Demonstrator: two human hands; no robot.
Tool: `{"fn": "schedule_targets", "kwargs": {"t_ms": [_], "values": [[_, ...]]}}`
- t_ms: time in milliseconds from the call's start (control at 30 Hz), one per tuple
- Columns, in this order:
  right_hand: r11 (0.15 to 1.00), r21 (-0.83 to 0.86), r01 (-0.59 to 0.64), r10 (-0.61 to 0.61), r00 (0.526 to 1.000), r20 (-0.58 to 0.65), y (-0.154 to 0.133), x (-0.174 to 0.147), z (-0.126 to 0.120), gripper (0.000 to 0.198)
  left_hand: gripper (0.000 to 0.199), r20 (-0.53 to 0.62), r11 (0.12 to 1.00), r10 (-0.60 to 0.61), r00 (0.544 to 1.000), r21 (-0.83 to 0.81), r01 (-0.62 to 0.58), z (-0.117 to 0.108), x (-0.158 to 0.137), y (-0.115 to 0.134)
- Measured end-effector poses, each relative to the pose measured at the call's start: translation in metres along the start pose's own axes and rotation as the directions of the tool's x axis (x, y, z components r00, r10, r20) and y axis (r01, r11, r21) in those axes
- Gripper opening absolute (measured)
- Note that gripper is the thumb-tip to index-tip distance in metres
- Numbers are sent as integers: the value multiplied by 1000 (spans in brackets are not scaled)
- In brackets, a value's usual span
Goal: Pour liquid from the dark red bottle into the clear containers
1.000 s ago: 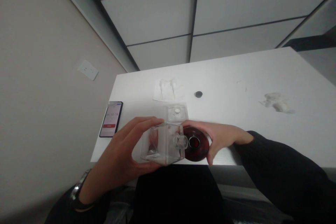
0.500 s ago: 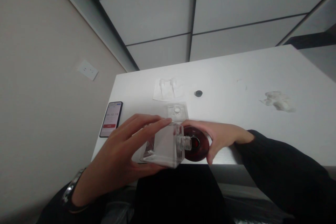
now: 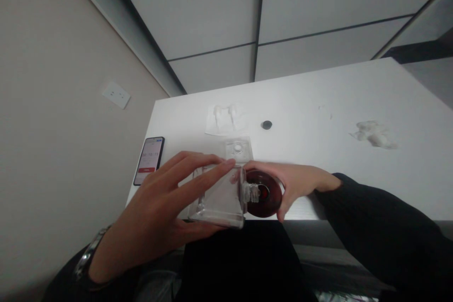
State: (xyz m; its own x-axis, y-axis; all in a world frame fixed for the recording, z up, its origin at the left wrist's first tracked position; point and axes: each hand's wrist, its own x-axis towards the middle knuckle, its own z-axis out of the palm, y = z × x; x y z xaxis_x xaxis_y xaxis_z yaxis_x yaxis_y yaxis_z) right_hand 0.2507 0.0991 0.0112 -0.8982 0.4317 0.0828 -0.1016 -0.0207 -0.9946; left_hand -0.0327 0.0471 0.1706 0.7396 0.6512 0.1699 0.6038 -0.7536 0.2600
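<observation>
My left hand (image 3: 173,198) grips a clear square bottle (image 3: 222,200) tipped on its side, its threaded neck pointing right. The neck's mouth is over the opening of a dark red, round bottle (image 3: 267,203); whether the two touch I cannot tell. Around that red bottle, at the table's front edge, my right hand (image 3: 286,179) is closed with thumb and fingers on either side. Just behind the clear bottle lies a clear square piece with a round hole (image 3: 238,148).
Two white pump heads (image 3: 224,118) lie on a white sheet at the back. A small dark cap (image 3: 266,125) is right of them. A phone (image 3: 149,160) showing a timer lies at the left edge, crumpled tissue (image 3: 375,133) at the right.
The clear bottle has shifted and tilted slightly, its neck moving a little further over the red bottle's opening. My right hand stays around the red bottle.
</observation>
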Motion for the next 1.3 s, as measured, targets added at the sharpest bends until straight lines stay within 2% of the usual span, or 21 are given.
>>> {"fn": "schedule_targets", "kwargs": {"t_ms": [333,667,933,1300], "values": [[1000,-4,16,-16,1000,6,2,0,-1,100,51,13,997,52,999,60,-52,-4,4,1],[1000,-1,15,-15,1000,8,0,0,0,99,53,-7,997,64,998,31,-64,-4,5,0],[1000,-13,22,-22,1000,6,0,0,-1,98,59,44,998,18,999,53,-21,-9,5,3],[1000,-11,0,0,1000,7,-2,-1,-1,98,58,34,1000,-3,999,26,2,-10,9,5]]}}
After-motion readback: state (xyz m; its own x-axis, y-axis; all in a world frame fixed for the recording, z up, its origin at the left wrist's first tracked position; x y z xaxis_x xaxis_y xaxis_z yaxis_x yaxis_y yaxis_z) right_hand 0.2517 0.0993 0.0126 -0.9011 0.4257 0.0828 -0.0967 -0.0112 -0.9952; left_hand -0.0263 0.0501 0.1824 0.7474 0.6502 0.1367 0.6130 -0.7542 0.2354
